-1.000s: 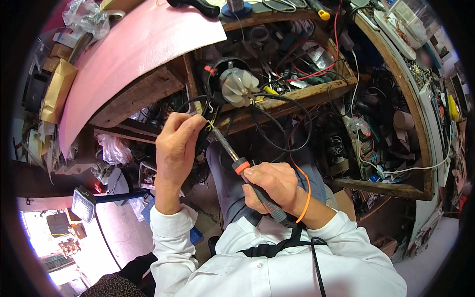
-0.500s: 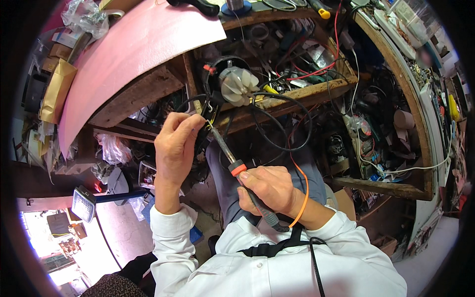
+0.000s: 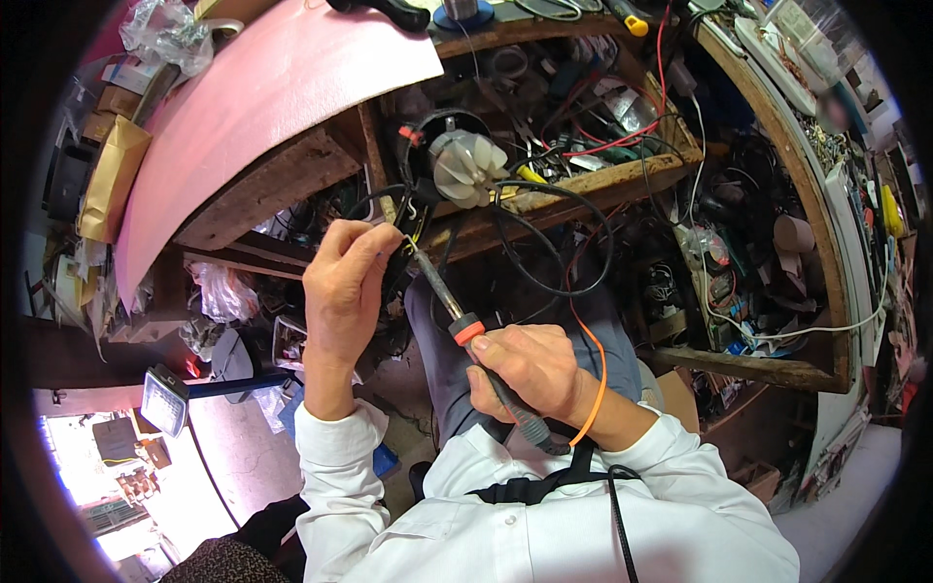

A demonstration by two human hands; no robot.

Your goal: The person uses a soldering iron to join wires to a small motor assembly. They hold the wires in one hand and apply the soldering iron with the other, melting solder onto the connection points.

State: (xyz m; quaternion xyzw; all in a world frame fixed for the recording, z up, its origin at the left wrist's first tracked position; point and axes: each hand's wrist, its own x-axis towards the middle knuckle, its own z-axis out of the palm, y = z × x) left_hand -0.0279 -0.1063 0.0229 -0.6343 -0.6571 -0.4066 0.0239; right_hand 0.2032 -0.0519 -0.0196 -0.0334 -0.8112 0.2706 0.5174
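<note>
My left hand [image 3: 345, 277] pinches a small wire [image 3: 413, 233] between thumb and index finger, just below a dark device with pale finned blades [image 3: 465, 167] and black cables. My right hand [image 3: 525, 369] is closed round the handle of a soldering iron [image 3: 466, 328] with a red collar. The iron's metal shaft [image 3: 437, 286] reaches up-left, its tip at the wire beside my left fingertips; whether they touch is hard to tell. An orange cord [image 3: 601, 374] runs over my right wrist. Loops of black cable [image 3: 607, 248] hang to the right of the device.
A pink board [image 3: 224, 117] covers the back left. A cluttered wooden drawer [image 3: 671, 167] holds tools and red wires; another tray [image 3: 836, 321] on the right holds cables and parts. A brown paper bag [image 3: 117, 180] stands far left. A lamp-like panel [image 3: 165, 398] sits lower left.
Compared with a second ago, my right hand and the soldering iron's handle have shifted slightly up and to the left. My left hand has barely moved and keeps its pinch.
</note>
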